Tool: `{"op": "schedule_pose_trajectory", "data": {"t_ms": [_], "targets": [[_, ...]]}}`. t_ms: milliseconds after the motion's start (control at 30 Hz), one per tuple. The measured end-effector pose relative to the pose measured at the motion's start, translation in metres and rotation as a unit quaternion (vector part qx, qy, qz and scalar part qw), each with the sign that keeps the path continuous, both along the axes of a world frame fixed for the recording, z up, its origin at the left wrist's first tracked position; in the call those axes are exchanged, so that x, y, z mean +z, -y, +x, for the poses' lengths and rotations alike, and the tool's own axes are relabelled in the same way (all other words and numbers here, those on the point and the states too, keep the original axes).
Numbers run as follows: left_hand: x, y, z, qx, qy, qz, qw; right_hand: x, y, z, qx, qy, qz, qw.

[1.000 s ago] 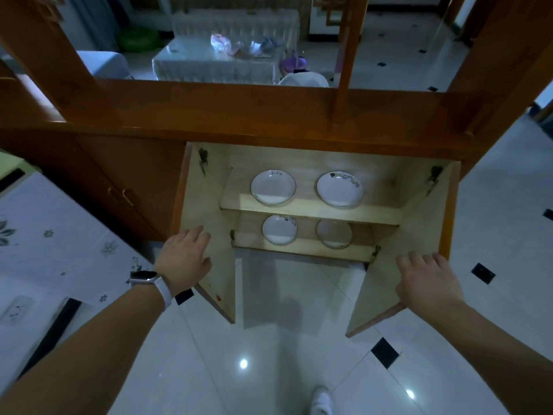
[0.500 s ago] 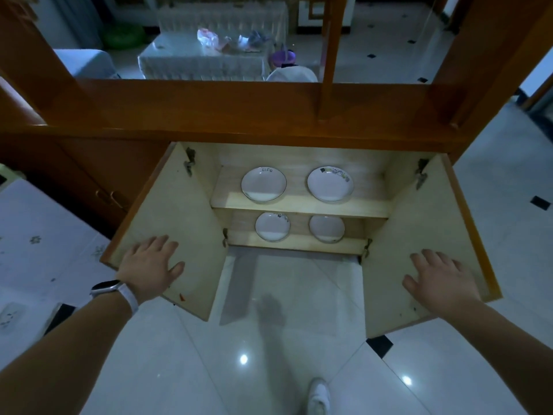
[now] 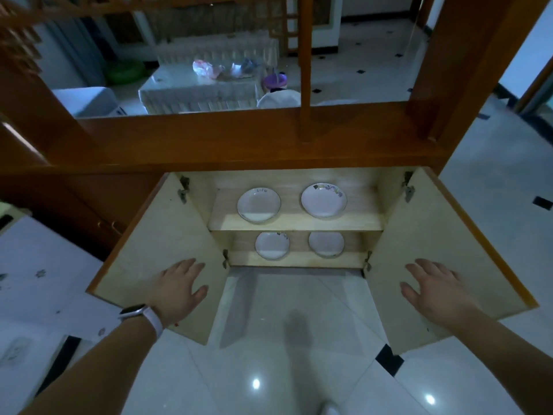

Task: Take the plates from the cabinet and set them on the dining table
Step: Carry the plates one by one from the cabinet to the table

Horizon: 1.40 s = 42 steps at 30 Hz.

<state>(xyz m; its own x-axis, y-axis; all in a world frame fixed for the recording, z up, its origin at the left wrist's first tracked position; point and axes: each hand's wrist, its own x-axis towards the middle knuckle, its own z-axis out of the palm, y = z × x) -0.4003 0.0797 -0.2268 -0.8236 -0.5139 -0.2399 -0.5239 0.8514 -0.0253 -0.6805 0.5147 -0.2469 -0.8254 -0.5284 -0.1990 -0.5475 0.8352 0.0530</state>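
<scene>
The low wooden cabinet (image 3: 296, 223) stands with both doors swung wide. Two white plates rest on its upper shelf, the left plate (image 3: 258, 204) plain-rimmed and the right plate (image 3: 323, 200) patterned. Two smaller plates (image 3: 272, 245) (image 3: 326, 244) sit on the lower shelf. My left hand (image 3: 179, 287), with a watch on its wrist, lies flat and open on the inside of the left door (image 3: 155, 247). My right hand (image 3: 434, 287) lies flat and open on the inside of the right door (image 3: 434, 235). Neither hand holds anything.
The table with a white floral cloth (image 3: 39, 280) is at the left edge. A wooden divider frame (image 3: 239, 139) rises above the cabinet. Glossy tiled floor (image 3: 284, 339) lies in front. My shoe tip (image 3: 327, 408) shows at the bottom.
Both doors have swung from nearly edge-on to fully open. My hands followed them outward and now rest on the doors' inner faces. The view has moved closer to the cabinet.
</scene>
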Motion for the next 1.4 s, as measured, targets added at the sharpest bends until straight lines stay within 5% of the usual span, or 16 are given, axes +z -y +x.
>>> {"op": "schedule_pose_trajectory", "data": {"t_ms": [400,633,967,1233,1400], "targets": [[0.002,-0.026,-0.029,-0.061,-0.065,-0.033,0.996,0.004,0.057,-0.011,0.106,-0.007,-0.109,0.988],[-0.025,0.016,-0.065,-0.094,-0.074,-0.006,0.993,-0.001,0.128,-0.010,0.134,0.021,-0.128,0.982],[-0.061,0.102,-0.137,-0.143,-0.206,0.062,0.966,-0.005,0.265,-0.025,0.097,0.036,-0.104,0.989],[-0.118,0.141,-0.170,0.000,-0.148,0.173,0.974,-0.030,0.343,-0.029,0.115,0.020,-0.054,0.992],[-0.145,0.155,-0.182,0.000,-0.138,0.183,0.973,-0.049,0.366,-0.037,0.130,0.026,-0.047,0.990]]}}
